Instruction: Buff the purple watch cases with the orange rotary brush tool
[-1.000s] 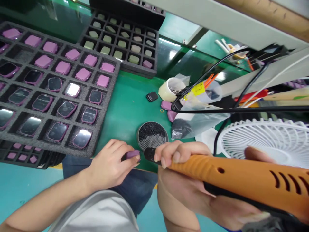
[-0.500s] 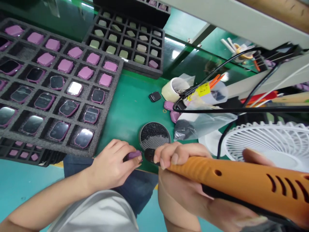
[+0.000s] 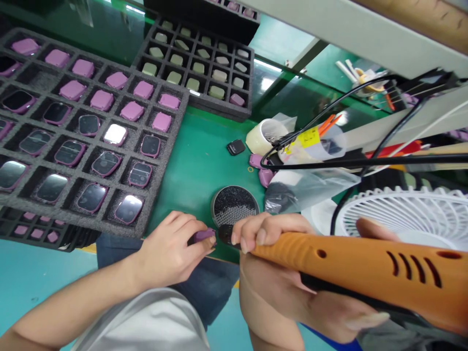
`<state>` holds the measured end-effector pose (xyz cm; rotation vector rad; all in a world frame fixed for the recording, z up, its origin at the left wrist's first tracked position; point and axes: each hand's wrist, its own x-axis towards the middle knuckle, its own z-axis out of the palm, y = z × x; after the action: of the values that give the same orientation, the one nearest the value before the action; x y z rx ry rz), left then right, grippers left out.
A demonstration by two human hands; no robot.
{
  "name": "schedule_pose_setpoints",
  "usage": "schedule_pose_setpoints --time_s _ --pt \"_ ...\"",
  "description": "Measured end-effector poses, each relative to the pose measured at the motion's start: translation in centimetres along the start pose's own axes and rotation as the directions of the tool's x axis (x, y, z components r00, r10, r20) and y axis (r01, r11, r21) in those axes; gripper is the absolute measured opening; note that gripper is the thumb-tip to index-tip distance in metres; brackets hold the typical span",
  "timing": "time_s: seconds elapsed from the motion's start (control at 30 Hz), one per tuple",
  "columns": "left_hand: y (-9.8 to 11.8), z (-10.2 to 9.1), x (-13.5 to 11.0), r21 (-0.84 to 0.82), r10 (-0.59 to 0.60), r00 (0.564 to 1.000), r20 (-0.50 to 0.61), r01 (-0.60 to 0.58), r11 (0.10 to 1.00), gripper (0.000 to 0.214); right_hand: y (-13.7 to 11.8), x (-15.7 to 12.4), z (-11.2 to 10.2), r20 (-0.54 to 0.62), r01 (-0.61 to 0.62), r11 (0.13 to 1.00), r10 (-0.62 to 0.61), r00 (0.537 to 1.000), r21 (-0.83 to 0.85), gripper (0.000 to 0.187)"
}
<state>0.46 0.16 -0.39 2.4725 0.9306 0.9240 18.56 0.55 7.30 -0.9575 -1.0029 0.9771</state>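
Observation:
My left hand [image 3: 168, 253] pinches a small purple watch case [image 3: 203, 236] at the near edge of the green bench. My right hand [image 3: 278, 258] is wrapped round an orange electric screwdriver [image 3: 358, 270]; its black nose [image 3: 225, 233] points left and sits right beside the purple case. Just behind the two hands lies a round black dish of tiny screws [image 3: 234, 205]. The screwdriver's bit tip is hidden between case and nose.
A black foam tray [image 3: 166, 146] of purple watch cases and screens fills the left. A second tray [image 3: 204, 58] of pale parts stands behind. Tape roll [image 3: 263, 135], plastic bags [image 3: 310, 185], cables and a white fan [image 3: 402, 212] crowd the right.
The view has shifted slightly; both hands keep their grip and stay in place, with the screwdriver body swung a little lower and to the left.

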Motion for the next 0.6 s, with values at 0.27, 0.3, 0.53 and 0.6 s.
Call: schedule_pose_setpoints --time_s 0.27,0.3,0.53,0.6 --pt "-0.04 0.01 0.09 0.003 0.003 1.0 -0.007 -0.003 1.0 0.013 -0.44 0.15 0.64 -0.053 -0.043 0.997 0.04 0.998 -0.066 0.061" --pt "-0.04 -0.02 0.13 0.003 0.004 1.0 -0.009 -0.004 1.0 0.012 -0.48 0.16 0.71 -0.053 -0.055 0.996 0.051 0.997 -0.071 0.061" --pt "0.02 -0.06 0.23 0.014 0.003 1.0 -0.012 -0.002 1.0 0.011 -0.27 -0.25 0.81 -0.076 -0.024 0.996 0.018 0.997 -0.086 0.058" --pt "0.07 -0.04 0.23 0.014 -0.004 1.0 -0.014 0.004 1.0 0.011 -0.1 -0.45 0.62 -0.066 -0.055 0.996 0.05 0.997 -0.067 0.059"
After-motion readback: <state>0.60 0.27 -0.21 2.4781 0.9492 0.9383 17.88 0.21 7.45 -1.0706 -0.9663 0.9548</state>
